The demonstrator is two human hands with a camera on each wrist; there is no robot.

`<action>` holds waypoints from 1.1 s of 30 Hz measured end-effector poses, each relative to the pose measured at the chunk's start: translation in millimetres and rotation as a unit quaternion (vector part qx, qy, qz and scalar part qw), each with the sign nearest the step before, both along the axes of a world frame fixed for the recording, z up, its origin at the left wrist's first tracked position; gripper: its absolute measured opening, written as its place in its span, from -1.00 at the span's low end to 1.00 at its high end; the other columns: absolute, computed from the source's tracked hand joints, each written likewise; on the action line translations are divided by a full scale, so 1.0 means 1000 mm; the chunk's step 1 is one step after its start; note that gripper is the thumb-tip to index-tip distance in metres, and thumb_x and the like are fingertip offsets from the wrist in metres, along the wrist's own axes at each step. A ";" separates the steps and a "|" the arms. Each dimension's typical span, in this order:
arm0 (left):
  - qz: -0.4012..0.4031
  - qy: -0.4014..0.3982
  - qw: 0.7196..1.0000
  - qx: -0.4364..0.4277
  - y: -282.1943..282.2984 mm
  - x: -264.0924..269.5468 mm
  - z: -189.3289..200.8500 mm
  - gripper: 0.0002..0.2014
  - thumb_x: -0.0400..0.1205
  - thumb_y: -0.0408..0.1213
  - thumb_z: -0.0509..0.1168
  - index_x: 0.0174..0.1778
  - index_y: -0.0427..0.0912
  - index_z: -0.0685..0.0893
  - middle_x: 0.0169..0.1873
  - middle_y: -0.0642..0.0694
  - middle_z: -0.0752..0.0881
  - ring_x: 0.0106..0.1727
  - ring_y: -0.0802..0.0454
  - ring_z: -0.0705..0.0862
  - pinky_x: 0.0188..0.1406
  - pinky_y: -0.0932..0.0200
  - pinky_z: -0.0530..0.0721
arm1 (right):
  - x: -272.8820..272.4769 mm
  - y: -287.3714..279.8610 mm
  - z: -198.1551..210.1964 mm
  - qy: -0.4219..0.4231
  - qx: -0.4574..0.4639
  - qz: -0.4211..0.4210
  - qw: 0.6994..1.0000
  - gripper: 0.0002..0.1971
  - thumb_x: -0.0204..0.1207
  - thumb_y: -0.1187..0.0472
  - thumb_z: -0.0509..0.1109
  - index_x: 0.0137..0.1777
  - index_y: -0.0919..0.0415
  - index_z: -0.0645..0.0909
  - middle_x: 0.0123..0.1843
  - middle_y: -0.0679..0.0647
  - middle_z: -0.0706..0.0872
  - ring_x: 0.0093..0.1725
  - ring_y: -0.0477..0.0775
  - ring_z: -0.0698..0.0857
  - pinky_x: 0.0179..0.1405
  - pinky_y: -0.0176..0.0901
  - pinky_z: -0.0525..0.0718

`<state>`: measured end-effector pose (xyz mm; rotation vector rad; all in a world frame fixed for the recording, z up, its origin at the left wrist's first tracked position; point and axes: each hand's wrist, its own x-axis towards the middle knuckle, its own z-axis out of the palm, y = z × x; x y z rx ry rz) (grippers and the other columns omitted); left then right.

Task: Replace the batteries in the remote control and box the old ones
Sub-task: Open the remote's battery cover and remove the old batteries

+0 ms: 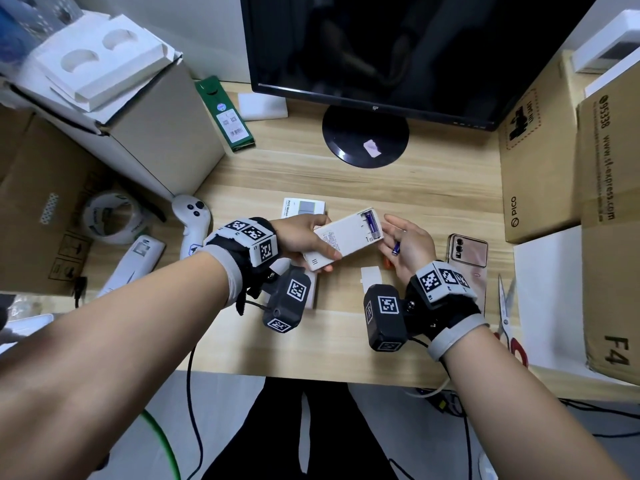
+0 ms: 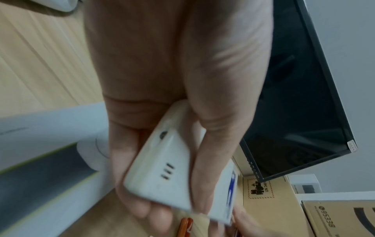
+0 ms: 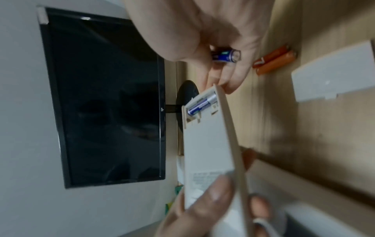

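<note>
My left hand (image 1: 304, 239) grips a white remote control (image 1: 343, 237) back side up above the desk. Its battery bay is uncovered, and one blue battery (image 1: 372, 221) lies in the far slot. In the right wrist view that seated blue battery (image 3: 201, 105) fills one slot and the slot beside it is bare. My right hand (image 1: 407, 247) holds a second blue battery (image 1: 396, 248) in its curled fingers, just right of the remote's end. Two orange batteries (image 3: 274, 61) lie on the desk. The white battery cover (image 1: 370, 277) lies on the desk below the remote.
A black monitor (image 1: 398, 53) stands at the back on a round base. A pink phone (image 1: 467, 251) and scissors (image 1: 505, 306) lie at the right beside cardboard boxes (image 1: 533, 161). A white controller (image 1: 192, 220), a tape roll (image 1: 110, 218) and a booklet (image 1: 303, 207) are at the left.
</note>
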<state>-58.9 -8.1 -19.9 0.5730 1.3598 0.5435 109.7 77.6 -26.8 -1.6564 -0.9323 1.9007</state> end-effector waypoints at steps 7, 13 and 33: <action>0.167 0.015 0.986 0.017 0.004 -0.004 0.005 -0.59 0.45 -0.58 0.44 0.18 -0.25 0.56 -0.17 -0.17 0.73 -0.53 0.09 0.76 -0.56 0.28 0.73 | 0.003 -0.001 -0.001 -0.132 0.031 0.090 0.987 -0.64 0.55 0.46 -0.01 0.04 0.30 0.64 -0.43 0.08 0.48 -0.57 -0.10 0.34 -0.73 -0.40 0.22; 0.302 0.053 0.951 0.047 0.009 -0.013 -0.004 -0.50 0.41 -0.42 0.53 0.17 -0.15 0.43 -0.32 -0.14 0.65 -0.51 0.06 0.50 -0.42 0.15 0.52 | 0.004 -0.004 0.003 -0.109 0.035 0.147 0.983 -0.67 0.55 -0.09 0.22 -0.32 0.09 0.59 -0.49 -0.04 0.46 -0.59 -0.11 0.29 -0.77 -0.41 0.17; 0.254 -0.045 0.962 0.087 0.021 0.006 0.003 -0.65 0.70 -0.32 0.19 0.42 -0.20 0.52 -0.15 -0.11 0.74 -0.32 0.08 0.75 -0.33 0.21 0.77 | -0.023 -0.023 0.002 -0.155 0.149 0.387 0.897 -0.80 0.31 0.04 0.56 -0.12 0.02 0.67 0.06 0.04 0.80 0.07 0.01 0.74 0.24 -0.05 0.65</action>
